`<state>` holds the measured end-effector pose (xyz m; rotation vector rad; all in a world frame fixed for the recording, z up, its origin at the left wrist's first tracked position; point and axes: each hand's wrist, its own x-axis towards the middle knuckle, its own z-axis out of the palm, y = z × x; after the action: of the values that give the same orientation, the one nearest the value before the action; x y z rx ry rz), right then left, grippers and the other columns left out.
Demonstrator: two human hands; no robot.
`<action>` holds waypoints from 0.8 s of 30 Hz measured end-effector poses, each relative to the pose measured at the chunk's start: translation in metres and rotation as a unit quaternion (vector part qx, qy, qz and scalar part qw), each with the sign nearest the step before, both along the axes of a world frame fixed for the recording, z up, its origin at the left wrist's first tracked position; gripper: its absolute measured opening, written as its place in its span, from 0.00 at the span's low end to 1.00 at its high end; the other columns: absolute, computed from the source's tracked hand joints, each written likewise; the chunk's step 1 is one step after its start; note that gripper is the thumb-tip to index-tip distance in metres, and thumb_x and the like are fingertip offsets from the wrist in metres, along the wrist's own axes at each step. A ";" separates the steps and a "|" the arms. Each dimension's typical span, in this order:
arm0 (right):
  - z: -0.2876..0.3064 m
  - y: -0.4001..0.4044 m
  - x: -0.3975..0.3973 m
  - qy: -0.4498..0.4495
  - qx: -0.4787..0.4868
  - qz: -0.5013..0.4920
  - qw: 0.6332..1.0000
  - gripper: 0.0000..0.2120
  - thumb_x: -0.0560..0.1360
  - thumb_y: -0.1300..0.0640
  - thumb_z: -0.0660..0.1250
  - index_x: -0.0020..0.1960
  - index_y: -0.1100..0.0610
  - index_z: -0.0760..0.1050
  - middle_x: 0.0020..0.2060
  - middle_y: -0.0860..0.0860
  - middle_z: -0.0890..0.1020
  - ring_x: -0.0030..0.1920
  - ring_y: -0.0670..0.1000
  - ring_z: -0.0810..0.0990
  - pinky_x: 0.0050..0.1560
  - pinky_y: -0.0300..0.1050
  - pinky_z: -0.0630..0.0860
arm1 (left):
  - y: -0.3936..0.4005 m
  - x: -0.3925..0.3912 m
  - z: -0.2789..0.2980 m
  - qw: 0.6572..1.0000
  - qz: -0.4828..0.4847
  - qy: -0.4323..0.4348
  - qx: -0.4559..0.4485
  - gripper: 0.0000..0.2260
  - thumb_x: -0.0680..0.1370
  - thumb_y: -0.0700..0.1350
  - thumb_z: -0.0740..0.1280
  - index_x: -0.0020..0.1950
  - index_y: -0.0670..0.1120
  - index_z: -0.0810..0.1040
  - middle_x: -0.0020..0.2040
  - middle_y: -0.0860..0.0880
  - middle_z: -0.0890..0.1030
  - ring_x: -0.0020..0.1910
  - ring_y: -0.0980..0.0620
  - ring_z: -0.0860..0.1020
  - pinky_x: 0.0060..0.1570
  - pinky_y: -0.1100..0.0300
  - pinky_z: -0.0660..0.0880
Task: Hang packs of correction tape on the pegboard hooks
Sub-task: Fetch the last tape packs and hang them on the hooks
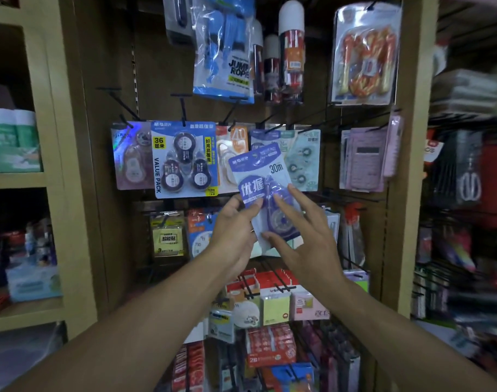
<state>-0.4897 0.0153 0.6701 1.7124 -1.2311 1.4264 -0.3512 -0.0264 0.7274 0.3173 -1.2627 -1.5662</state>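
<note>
Gripping the lower left edge of a blue correction tape pack [263,188], the left hand [234,230] pinched it between thumb and fingers, while the right hand [304,230] had its fingers spread, fingertips resting on the pack's front and lower edge. The pack was tilted, held up in front of the middle row of the brown pegboard [106,66], its top overlapping a hanging pack of the same blue kind [265,137]. Just left hung an orange-topped pack [230,154] and a three-roll value pack [183,159]; to the right hung a pale green pack [302,159]. Black hooks [182,107] jutted out above this row. A jump rope bag [224,49] hung overhead, pink calculators [364,159] well to the right, and sticky notes [275,306] on hooks beneath the forearms.
</note>
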 end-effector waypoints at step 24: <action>0.095 -0.082 -0.044 -0.150 0.084 -0.094 0.981 0.31 0.81 0.50 0.66 0.81 0.50 0.60 0.79 0.53 0.58 0.78 0.58 0.58 0.70 0.56 0.71 | -0.049 0.018 -0.013 0.580 0.417 -0.555 -0.427 0.33 0.75 0.56 0.64 0.77 0.51 0.58 0.78 0.49 0.57 0.78 0.48 0.52 0.75 0.51 0.52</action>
<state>-0.5341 -0.0672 0.7656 1.4737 -1.6716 1.5405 -0.3331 -0.0749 0.7145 1.1348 -2.1355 0.3586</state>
